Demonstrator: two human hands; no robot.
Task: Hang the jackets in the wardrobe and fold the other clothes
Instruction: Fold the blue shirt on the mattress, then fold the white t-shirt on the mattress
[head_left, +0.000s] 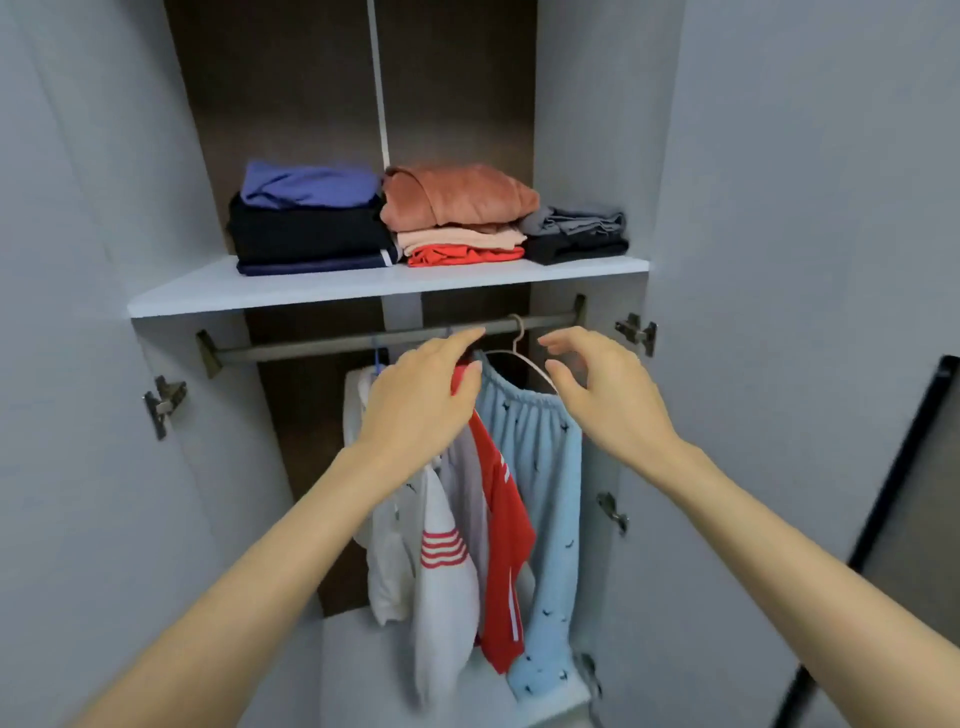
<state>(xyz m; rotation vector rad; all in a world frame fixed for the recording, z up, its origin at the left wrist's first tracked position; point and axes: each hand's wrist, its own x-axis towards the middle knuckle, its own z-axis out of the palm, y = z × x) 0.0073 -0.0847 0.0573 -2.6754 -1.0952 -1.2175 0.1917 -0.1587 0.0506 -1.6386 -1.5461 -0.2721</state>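
Observation:
Inside the open wardrobe a metal rail (311, 347) carries several hanging garments: a white jacket with red stripes (441, 561), a red garment (506, 545) and light blue patterned trousers (540, 467) on a thin white hanger (519, 343). My left hand (415, 405) reaches up in front of the red garment's top, fingers stretched toward the rail. My right hand (602, 395) hovers just right of the hanger with relaxed, spread fingers and holds nothing. Folded clothes sit on the shelf (208, 296) above.
On the shelf lie three stacks: blue and black (311, 223), orange and red (457, 213), grey and dark (576, 234). Both grey wardrobe doors (78, 364) stand open with hinges showing. A dark-framed object (893, 493) leans at the right.

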